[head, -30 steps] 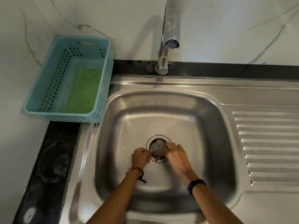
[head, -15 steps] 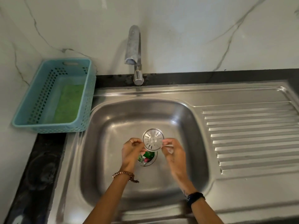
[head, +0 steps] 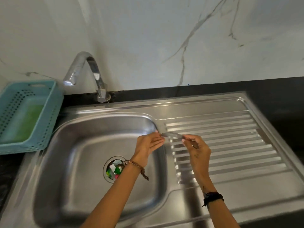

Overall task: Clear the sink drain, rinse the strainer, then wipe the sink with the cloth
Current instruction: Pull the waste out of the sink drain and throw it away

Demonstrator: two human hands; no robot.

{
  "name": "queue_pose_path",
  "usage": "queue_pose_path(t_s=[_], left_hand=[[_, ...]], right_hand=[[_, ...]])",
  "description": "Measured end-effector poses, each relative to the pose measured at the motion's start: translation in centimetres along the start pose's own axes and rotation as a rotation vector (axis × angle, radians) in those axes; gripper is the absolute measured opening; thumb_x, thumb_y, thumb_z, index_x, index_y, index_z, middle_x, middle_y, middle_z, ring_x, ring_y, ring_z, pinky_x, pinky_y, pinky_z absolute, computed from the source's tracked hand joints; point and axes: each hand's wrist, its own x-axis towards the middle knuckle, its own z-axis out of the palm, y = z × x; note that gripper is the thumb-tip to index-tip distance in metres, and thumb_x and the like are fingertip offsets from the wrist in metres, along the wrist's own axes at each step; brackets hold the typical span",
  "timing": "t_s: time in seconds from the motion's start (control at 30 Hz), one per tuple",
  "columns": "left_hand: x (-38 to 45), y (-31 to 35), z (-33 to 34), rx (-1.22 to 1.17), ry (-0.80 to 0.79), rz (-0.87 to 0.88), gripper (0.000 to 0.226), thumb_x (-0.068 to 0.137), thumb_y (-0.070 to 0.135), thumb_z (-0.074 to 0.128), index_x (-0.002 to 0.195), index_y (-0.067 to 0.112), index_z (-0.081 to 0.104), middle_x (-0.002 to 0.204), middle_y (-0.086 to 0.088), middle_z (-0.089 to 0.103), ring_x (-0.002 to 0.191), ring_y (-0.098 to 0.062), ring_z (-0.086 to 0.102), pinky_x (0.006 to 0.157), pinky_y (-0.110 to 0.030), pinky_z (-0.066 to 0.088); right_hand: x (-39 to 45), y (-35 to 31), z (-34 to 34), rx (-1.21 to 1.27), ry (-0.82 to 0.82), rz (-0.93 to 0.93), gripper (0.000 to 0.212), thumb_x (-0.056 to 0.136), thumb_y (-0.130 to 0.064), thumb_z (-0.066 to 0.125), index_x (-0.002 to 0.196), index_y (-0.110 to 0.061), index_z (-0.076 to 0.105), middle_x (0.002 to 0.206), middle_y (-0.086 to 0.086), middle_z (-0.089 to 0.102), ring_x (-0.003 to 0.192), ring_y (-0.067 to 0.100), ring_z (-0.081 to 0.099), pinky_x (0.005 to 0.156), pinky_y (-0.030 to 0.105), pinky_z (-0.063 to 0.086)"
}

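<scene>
The round metal strainer (head: 171, 134) is seen almost edge-on, lifted above the left end of the ribbed drainboard (head: 230, 145), just right of the steel sink (head: 79, 145) basin. My left hand (head: 149, 143) pinches its left edge between thumb and fingertips. My right hand (head: 195, 145) pinches its right edge. The open drain (head: 113, 169) in the basin floor holds green, white and pink scraps. A green cloth (head: 32, 119) lies inside the light blue basket (head: 49, 112) at the left.
A chrome faucet (head: 85, 65) stands behind the basin, its spout turned left toward the basket; no water runs. Black countertop (head: 279, 99) borders the sink at the back and right. A white marble wall rises behind.
Both hands lifted the strainer off the drain, then carried it right to the drainboard's edge. The drain now lies uncovered, showing scraps. The view swung right.
</scene>
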Motion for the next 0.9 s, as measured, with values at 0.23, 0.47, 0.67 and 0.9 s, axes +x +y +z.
queue_pose_path(t_s=[0.23, 0.47, 0.67, 0.9], left_hand=[[1.6, -2.3, 2.8, 0.237, 0.068, 0.062, 0.033, 0.079, -0.007, 0.064, 0.111, -0.009, 0.058, 0.09, -0.014, 0.066, 0.079, -0.017, 0.063, 0.067, -0.015, 0.055], [2.2, -3.7, 3.2, 0.39, 0.196, 0.185, 0.032, 0.074, -0.009, 0.068, 0.106, -0.008, 0.064, 0.105, -0.025, 0.067, 0.089, -0.025, 0.063, 0.086, -0.033, 0.055], [2.5, -4.0, 3.6, 0.503, 0.22, 0.245, 0.031, 0.075, -0.003, 0.071, 0.105, -0.005, 0.066, 0.102, -0.02, 0.07, 0.093, -0.025, 0.067, 0.092, -0.037, 0.053], [1.3, -3.8, 1.9, 0.598, 0.146, 0.327, 0.016, 0.085, 0.005, 0.061, 0.1, 0.006, 0.066, 0.093, -0.014, 0.07, 0.086, -0.025, 0.068, 0.079, -0.032, 0.057]], right_hand=[[1.9, 2.7, -3.2, -0.062, -0.147, 0.071, 0.03, 0.085, -0.004, 0.063, 0.101, -0.029, 0.069, 0.104, -0.002, 0.07, 0.09, 0.004, 0.067, 0.077, 0.013, 0.053], [2.3, 3.3, -2.5, -0.53, -0.287, -0.035, 0.045, 0.087, -0.015, 0.065, 0.129, -0.005, 0.054, 0.128, 0.01, 0.06, 0.111, 0.02, 0.06, 0.092, 0.01, 0.039], [2.0, 2.2, -2.2, -0.771, -0.33, -0.084, 0.044, 0.092, -0.02, 0.058, 0.133, -0.006, 0.051, 0.135, 0.01, 0.055, 0.117, 0.024, 0.059, 0.102, 0.025, 0.04], [0.1, -0.9, 1.4, -0.755, -0.199, -0.166, 0.032, 0.095, -0.022, 0.053, 0.124, -0.01, 0.057, 0.127, 0.009, 0.06, 0.101, 0.021, 0.063, 0.083, 0.018, 0.045]])
